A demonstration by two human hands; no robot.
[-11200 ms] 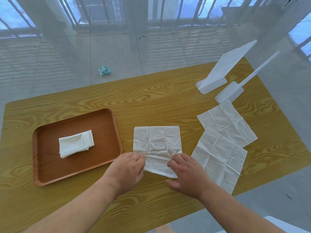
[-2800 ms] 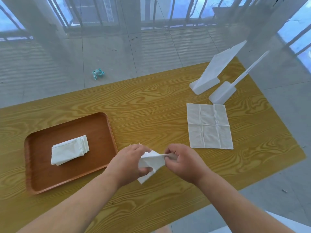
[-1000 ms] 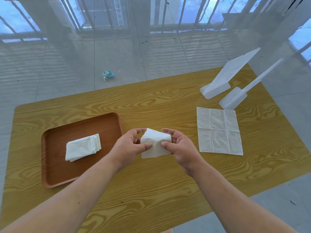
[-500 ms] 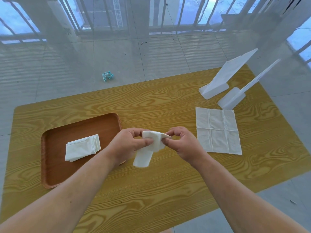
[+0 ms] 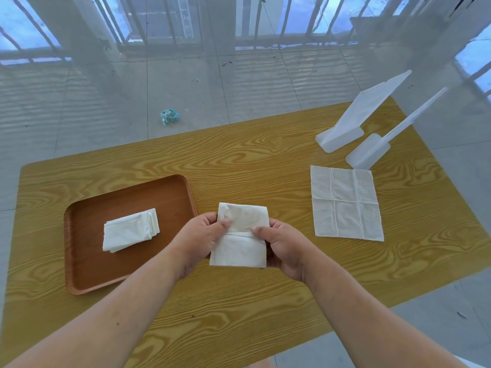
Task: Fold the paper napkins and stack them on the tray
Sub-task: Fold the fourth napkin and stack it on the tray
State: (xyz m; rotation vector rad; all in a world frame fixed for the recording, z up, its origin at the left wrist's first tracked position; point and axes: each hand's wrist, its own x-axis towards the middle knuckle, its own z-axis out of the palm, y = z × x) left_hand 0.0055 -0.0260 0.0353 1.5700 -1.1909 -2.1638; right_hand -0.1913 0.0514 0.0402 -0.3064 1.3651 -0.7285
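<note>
Gripping 1 folded napkin [image 5: 240, 236], both hands [image 5: 198, 240] [image 5: 283, 248] hover above wood-grain table [image 5: 265, 166], tiled floor [image 5: 186, 83] beyond.

Two bare forearms enter from the near edge, uncovered from elbow to wrist, with no sleeve, watch, band or glove on either. The left hand [image 5: 198, 239] and the right hand [image 5: 283, 248] are bare too, with no rings on the fingers that show. The thumbnails are short and plain, without polish, and the rest of the person is out of view.
</note>
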